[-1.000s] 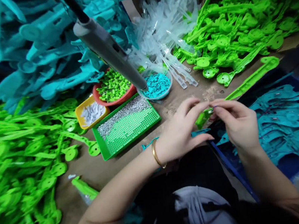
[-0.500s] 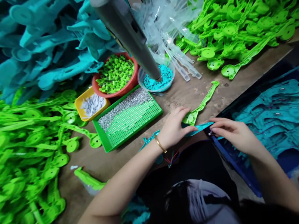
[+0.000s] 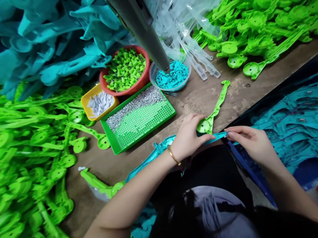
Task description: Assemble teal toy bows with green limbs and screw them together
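A long teal plastic shell (image 3: 150, 159) lies along the table's near edge, partly hidden behind my left forearm. My left hand (image 3: 188, 136) is closed over it, thumb on the near side. At the shell's narrow right tip, my right hand (image 3: 248, 137) pinches with thumb and forefinger; whatever small piece is between them is too small to make out. Just beyond my left fingers rests a bright green plastic half-shell (image 3: 216, 108) with a round end. Some thin wire shows dimly below my left wrist.
A grey electric screwdriver (image 3: 140, 21) hangs over a clear bowl of teal bits (image 3: 172, 76). Nearby are a green screw tray (image 3: 141, 132), a red bowl of green pieces (image 3: 125, 70) and a yellow dish (image 3: 99, 104). Green parts (image 3: 17, 157) heap leftward; a blue crate (image 3: 314, 183) holds teal assemblies.
My right fingers have come up onto the shell's tip; the small metallic piece seen by them before is now hidden. More of the shell shows left of my wrist. The view has shifted slightly.
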A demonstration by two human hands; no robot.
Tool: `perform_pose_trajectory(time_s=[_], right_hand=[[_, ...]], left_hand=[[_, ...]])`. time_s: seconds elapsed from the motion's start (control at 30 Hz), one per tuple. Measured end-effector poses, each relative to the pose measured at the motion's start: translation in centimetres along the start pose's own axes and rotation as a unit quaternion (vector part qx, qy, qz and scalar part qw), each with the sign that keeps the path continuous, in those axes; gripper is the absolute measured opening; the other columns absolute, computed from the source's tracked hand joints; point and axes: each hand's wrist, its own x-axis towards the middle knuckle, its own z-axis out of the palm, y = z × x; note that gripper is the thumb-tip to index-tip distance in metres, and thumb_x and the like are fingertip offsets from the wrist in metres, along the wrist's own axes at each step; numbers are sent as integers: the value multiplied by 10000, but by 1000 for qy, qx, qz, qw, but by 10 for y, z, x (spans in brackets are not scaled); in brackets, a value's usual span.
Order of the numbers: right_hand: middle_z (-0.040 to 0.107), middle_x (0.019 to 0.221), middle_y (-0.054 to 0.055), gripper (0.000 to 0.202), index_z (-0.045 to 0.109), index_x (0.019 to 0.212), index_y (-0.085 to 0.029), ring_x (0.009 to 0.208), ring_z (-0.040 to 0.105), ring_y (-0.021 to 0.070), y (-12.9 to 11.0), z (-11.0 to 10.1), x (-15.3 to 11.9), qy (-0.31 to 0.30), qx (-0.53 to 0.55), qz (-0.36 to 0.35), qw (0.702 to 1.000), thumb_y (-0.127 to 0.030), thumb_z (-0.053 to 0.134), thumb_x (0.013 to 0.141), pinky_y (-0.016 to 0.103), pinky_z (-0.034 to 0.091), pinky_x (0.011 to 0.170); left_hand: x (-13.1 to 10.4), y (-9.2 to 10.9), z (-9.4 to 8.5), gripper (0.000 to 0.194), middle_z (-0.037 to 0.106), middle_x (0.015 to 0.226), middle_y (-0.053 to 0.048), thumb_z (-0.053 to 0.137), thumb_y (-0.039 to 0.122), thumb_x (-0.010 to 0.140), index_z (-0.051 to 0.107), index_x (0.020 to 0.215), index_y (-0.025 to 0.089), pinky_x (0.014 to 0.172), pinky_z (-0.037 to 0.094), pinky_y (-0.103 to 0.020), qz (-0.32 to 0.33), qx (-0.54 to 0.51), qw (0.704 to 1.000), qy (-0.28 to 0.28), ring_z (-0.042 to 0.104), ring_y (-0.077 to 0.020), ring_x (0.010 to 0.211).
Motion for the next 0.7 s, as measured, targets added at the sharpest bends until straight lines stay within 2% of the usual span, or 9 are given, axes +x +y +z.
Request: perform_pose_trajectory(time_s=[0.1, 0.2, 0.27, 0.37, 0.5, 0.53, 0.6, 0.67, 0.7], right_hand=[[741, 884, 85, 361, 738, 881, -171, 793, 702, 218, 0, 0, -1, -1, 7, 3, 1000, -478, 749, 692, 357, 595, 762], [742, 889, 78, 344, 741, 858, -185, 802, 701, 213, 0, 3, -2, -8, 16, 6, 1000, -479, 757, 681, 353, 594, 775], [740, 882, 77, 345, 739, 844, -189, 794, 699, 210, 2, 6, -3, -12, 27, 13, 999, -490, 758, 677, 359, 593, 777], [731, 868, 83, 372, 730, 845, -186, 775, 691, 209, 7, 7, -4, -16, 36, 24, 999, -523, 740, 688, 377, 587, 773], [673, 1003, 88, 316, 744, 792, -213, 954, 638, 219, -1, -10, -13, -42, -99, -68, 992, -519, 714, 719, 374, 529, 879], [658, 984, 82, 283, 747, 784, -221, 952, 626, 209, -7, -15, -18, -54, -136, -91, 985, -498, 705, 739, 355, 523, 871], [643, 861, 59, 232, 739, 796, -225, 807, 625, 167, -22, -19, -29, -91, -138, -95, 982, -451, 692, 775, 299, 538, 744], [627, 716, 22, 212, 697, 807, -219, 604, 594, 127, -37, -14, -36, -130, -50, -74, 987, -429, 686, 790, 246, 508, 544], [620, 672, 8, 211, 671, 806, -218, 541, 576, 119, -43, -9, -36, -129, -4, -75, 989, -428, 687, 790, 233, 479, 476]], left_hand=[[-3, 0, -5, 635, 541, 1264, -126, 728, 454, 752, 526, 1281, 167, 1056, 405, -401, 16, -30, 999, -40, 513, -258, 1199], [-6, -6, -8, 501, 531, 1270, -119, 612, 394, 862, 520, 1306, 182, 1053, 406, -388, 32, -40, 996, -70, 520, -231, 1189], [-6, -11, -6, 400, 560, 1202, -106, 576, 340, 888, 564, 1261, 197, 1032, 418, -398, 23, -11, 998, -55, 534, -229, 1148], [-4, -17, -1, 365, 586, 1104, -97, 624, 327, 854, 616, 1196, 198, 987, 443, -415, 5, 31, 999, -34, 548, -241, 1079], [-6, -8, -8, 360, 589, 1142, -105, 656, 309, 829, 629, 1168, 190, 999, 432, -434, 11, 16, 1000, -18, 540, -251, 1100], [-7, -1, -11, 353, 585, 1173, -110, 654, 307, 831, 629, 1162, 186, 1020, 419, -429, 18, -13, 1000, -6, 534, -249, 1128], [-11, 17, -14, 343, 580, 1225, -111, 641, 325, 842, 627, 1155, 185, 1049, 400, -401, 37, -113, 993, -3, 528, -237, 1174], [-13, 37, -12, 366, 606, 1216, -109, 599, 388, 868, 613, 1177, 191, 1012, 437, -376, 34, -264, 962, -51, 566, -224, 1141], [-13, 46, -9, 393, 626, 1195, -112, 562, 426, 886, 599, 1199, 192, 962, 473, -370, 17, -346, 934, -83, 601, -218, 1087]])
